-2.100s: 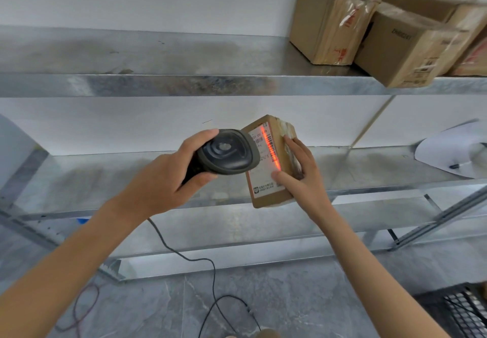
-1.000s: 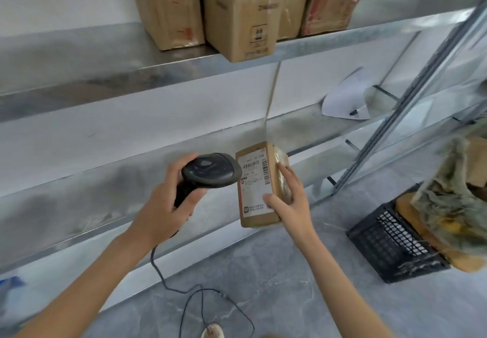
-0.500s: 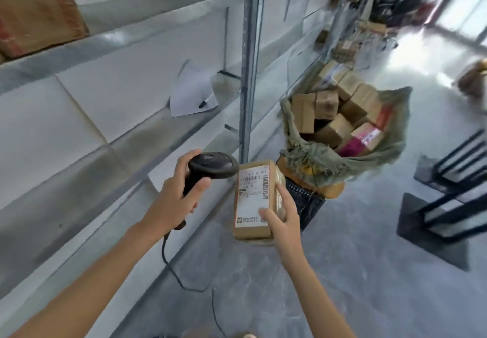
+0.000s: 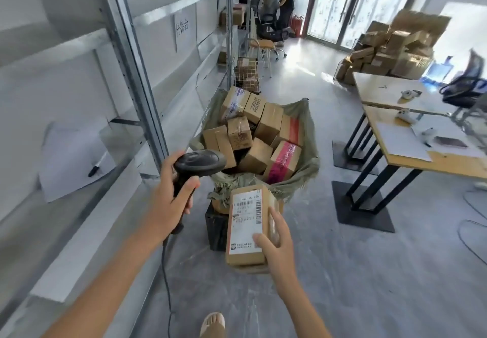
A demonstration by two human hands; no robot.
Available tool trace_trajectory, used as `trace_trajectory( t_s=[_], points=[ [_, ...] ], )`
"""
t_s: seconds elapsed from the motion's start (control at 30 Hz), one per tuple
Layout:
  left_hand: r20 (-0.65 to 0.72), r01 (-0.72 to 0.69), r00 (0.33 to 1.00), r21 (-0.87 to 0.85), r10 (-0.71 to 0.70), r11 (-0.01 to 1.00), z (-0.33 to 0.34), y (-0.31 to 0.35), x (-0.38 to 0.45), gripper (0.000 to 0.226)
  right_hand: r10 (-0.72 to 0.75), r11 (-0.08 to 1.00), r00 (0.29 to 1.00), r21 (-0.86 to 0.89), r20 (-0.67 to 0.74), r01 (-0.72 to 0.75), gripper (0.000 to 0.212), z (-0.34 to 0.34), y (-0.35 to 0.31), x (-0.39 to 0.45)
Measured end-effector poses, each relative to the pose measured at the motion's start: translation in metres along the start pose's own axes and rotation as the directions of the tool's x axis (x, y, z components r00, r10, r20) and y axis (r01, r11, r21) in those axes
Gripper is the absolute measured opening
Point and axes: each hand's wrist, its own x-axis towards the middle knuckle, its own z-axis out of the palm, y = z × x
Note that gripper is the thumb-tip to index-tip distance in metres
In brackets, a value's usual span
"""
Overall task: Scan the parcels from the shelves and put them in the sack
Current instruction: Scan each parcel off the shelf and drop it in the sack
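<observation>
The right hand [image 4: 276, 243] clamps thumb and fingers round a labelled parcel [image 4: 247, 228], held just short of the box-filled sack [image 4: 307, 150]; the left hand [image 4: 168, 200] grips a scanner [image 4: 199, 163], whose handle and trigger finger are largely hidden; the label print is too blurred to read
</observation>
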Motion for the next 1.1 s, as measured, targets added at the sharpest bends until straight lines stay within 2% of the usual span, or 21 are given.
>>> trace_trajectory(
  t_s=[0.13,0.3,0.57,0.7,0.77,0.83,0.9,0.97,1.1],
  points=[
    [0.025,0.052,0.998,-0.043,-0.051,0.998,0.002,-0.032,0.052,0.050,0.035,0.999,0.998,0.044,-0.057,-0.032,0.067,0.027,-0.009,0.051],
    [0.034,0.079,0.996,-0.093,-0.077,0.992,0.005,-0.063,0.112,0.044,0.059,0.997,0.990,0.067,-0.131,-0.050,0.068,0.061,-0.018,0.108],
    [0.060,0.183,0.983,-0.200,-0.175,0.963,0.026,-0.102,0.171,0.046,0.059,0.997,0.975,0.062,-0.215,-0.046,0.072,0.064,-0.031,0.204],
    [0.001,0.203,0.979,-0.173,-0.206,0.964,0.040,-0.114,0.193,0.040,0.037,0.997,0.974,-0.064,-0.226,-0.053,0.073,0.051,-0.045,0.286],
    [-0.034,0.220,0.973,-0.166,-0.228,0.961,0.048,-0.117,0.201,0.043,0.076,0.971,0.972,-0.207,-0.222,-0.123,0.073,0.045,-0.049,0.330],
    [-0.059,0.257,0.962,-0.158,-0.268,0.953,0.058,-0.122,0.209,0.044,0.166,0.854,0.964,-0.459,-0.208,-0.246,0.071,0.042,-0.044,0.372],
    [-0.082,0.300,0.945,-0.161,-0.316,0.940,0.070,-0.128,0.218,0.045,0.262,0.728,0.948,-0.609,-0.178,-0.316,0.075,0.042,-0.036,0.401],
    [-0.108,0.335,0.929,-0.160,-0.354,0.929,0.084,-0.132,0.227,0.047,0.263,0.666,0.956,-0.692,-0.131,-0.278,0.074,0.042,-0.027,0.419],
    [-0.144,0.387,0.902,-0.146,-0.406,0.910,0.116,-0.134,0.240,0.048,0.164,0.532,0.985,-0.837,-0.045,-0.127,0.071,0.038,-0.009,0.435]
  ],
)
